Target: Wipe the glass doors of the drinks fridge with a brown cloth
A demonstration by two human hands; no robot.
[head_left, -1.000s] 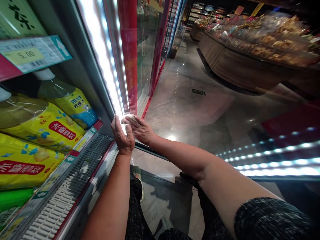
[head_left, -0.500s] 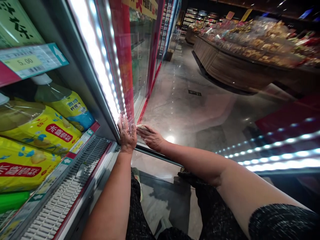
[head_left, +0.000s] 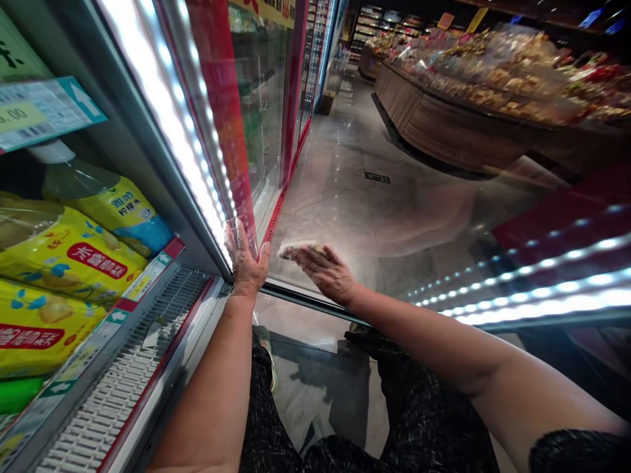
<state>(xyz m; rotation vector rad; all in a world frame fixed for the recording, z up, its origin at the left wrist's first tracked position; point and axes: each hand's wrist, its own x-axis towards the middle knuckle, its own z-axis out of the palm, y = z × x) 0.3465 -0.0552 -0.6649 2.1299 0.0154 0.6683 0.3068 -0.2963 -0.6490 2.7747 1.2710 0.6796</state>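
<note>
Two Hands at a Chiller's Glass, a Pale Cloth Under One

In the head camera's view, a person's left hand (head_left: 247, 261) stands spread near the low end of a lit door edge, fingers up and thumb held apart, gripping nothing, its palm facing the clear glass door (head_left: 355, 217). The right hand (head_left: 329, 272) is closed on a pale cloth (head_left: 292, 249), its fingers straight and laid side by side over the fabric; the thumb cannot be made out. The cloth, folded soft and thin with an uneven edge, lies at the pane just above the dark bottom rail (head_left: 308, 301), a short gap to the right of the left thumb.

The pane is smooth and see-through, crossed by bright reflections. A hard white light strip (head_left: 148, 85) runs up beside a glossy red panel (head_left: 217, 98). At left, clear plastic bottles (head_left: 96, 263) in shiny yellow wrappers lean behind a row of price labels, above a white, ribbed grille (head_left: 131, 378). Beyond the glass, polished stone tiles (head_left: 335, 151) stretch toward a curved, wood-grained display stand (head_left: 434, 128) heaped with crinkled clear packets (head_left: 522, 79). The person wears dark, flecked trousers (head_left: 424, 407).
</note>
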